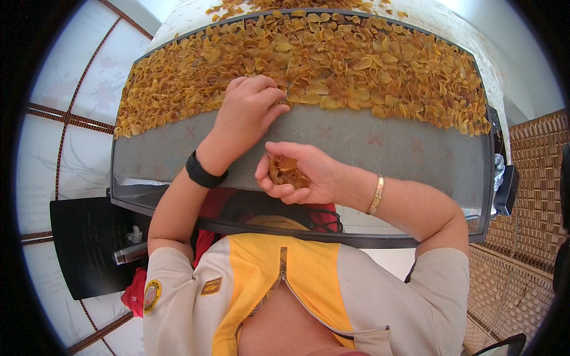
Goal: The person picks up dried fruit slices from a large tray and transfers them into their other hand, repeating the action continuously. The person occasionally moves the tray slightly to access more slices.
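Observation:
My left hand (pixel 251 104), palm down with a black band on the wrist, has its thumb and fingertips drawn close together at the near edge of a layer of thin amber-brown dried slices (pixel 356 62). Whether a slice is between those fingertips is hidden. Nearer my body, my right hand (pixel 303 173) is cupped palm up around a small heap of similar curled slices (pixel 287 171); a gold-coloured bracelet circles that wrist. Both hands are over a dark-framed grey mesh screen (pixel 392 147). The slices cover its far part, while bare mesh shows on the near part.
More slices (pixel 307 3) lie on a white covering beyond the screen. The screen's dark near rail (pixel 378 240) crosses before my chest. At left is a black surface (pixel 89 249) with a metallic cylinder (pixel 129 253); at right stands a woven panel (pixel 534 164).

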Demonstrator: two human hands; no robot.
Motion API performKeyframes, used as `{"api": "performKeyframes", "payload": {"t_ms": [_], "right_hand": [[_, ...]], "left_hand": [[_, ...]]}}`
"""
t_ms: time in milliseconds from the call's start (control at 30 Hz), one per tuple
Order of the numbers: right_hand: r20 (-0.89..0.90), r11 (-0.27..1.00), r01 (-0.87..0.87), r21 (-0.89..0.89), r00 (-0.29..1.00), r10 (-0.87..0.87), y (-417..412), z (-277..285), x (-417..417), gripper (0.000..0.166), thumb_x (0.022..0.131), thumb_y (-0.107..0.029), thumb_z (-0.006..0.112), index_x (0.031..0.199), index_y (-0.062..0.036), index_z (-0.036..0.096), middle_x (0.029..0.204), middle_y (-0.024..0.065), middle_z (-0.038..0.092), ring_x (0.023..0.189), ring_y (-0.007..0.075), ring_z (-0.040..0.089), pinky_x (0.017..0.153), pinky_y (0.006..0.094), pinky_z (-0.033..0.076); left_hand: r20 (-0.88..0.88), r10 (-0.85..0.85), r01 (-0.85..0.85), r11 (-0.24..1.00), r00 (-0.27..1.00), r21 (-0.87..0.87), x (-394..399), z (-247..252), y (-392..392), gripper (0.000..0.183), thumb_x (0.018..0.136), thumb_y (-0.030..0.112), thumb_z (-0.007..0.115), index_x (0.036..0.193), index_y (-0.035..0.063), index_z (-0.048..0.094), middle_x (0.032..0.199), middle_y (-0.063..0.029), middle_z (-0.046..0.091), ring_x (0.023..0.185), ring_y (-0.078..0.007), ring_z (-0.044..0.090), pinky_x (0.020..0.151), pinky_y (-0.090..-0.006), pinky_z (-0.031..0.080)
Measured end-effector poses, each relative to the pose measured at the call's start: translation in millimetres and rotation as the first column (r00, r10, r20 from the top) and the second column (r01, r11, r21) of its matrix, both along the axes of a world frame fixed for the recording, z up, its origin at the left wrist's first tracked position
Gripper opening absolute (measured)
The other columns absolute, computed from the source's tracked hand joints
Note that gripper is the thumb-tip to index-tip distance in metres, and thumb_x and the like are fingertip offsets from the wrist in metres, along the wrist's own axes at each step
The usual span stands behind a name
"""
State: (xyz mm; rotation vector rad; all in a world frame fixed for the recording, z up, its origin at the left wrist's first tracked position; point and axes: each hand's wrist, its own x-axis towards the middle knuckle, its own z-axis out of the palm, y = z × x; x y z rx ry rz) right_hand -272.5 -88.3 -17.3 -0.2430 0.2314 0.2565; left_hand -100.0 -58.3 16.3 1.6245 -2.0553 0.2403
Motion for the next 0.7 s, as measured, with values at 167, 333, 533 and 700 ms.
{"api": "performKeyframes", "payload": {"t_ms": [167, 333, 533, 700], "right_hand": [[0.027, 0.96, 0.113, -0.258, 0.994, -0.11, -2.8, 9.1, -6.3, 0.039, 0.1, -0.036, 0.041, 0.087, -0.0041, 0.058, 0.068, 0.0062, 0.052, 0.046, 0.0108, 0.038, 0.034, 0.0216, 0.026], [0.22, 0.513, 0.341, -0.787, 0.934, -0.283, 10.0, 33.5, -2.8, 0.024, 0.098, -0.023, 0.048, 0.083, -0.0047, 0.054, 0.068, 0.0035, 0.052, 0.054, 0.011, 0.046, 0.044, 0.0231, 0.035], [0.551, -0.404, 0.47, -0.785, 0.828, -0.108, 37.0, 41.0, 28.1, 0.014, 0.086, -0.013, 0.063, 0.083, -0.0025, 0.054, 0.072, 0.0072, 0.055, 0.063, 0.0219, 0.053, 0.058, 0.0302, 0.043], [0.624, -0.614, 0.496, -0.614, 0.782, 0.008, 42.8, 40.7, 41.4, 0.017, 0.078, -0.013, 0.068, 0.084, -0.0025, 0.057, 0.083, 0.0119, 0.057, 0.079, 0.0293, 0.055, 0.069, 0.0358, 0.045]], "left_hand": [[-0.837, 0.118, 0.058, 0.983, 0.534, 0.176, -11.1, 18.9, 44.7, 0.022, 0.093, 0.018, 0.057, 0.108, 0.0045, 0.063, 0.106, -0.0089, 0.061, 0.099, -0.0197, 0.058, 0.088, -0.0346, 0.044], [-0.733, 0.424, 0.553, 0.83, -0.532, 0.079, -30.5, 3.4, 96.1, 0.033, 0.101, 0.023, 0.037, 0.12, -0.0004, 0.052, 0.118, -0.009, 0.057, 0.11, -0.0214, 0.055, 0.099, -0.0369, 0.042], [-0.425, 0.467, 0.567, 0.811, -0.776, -0.145, -38.9, 3.5, 93.6, 0.032, 0.1, 0.021, 0.036, 0.12, -0.0001, 0.049, 0.123, -0.0136, 0.054, 0.115, -0.0256, 0.053, 0.103, -0.0411, 0.04], [-0.522, 0.342, 0.538, 0.793, -0.781, -0.285, -28.4, 6.2, 82.7, 0.033, 0.1, 0.02, 0.036, 0.123, -0.0009, 0.047, 0.124, -0.016, 0.054, 0.117, -0.0278, 0.052, 0.104, -0.0425, 0.041]]}}
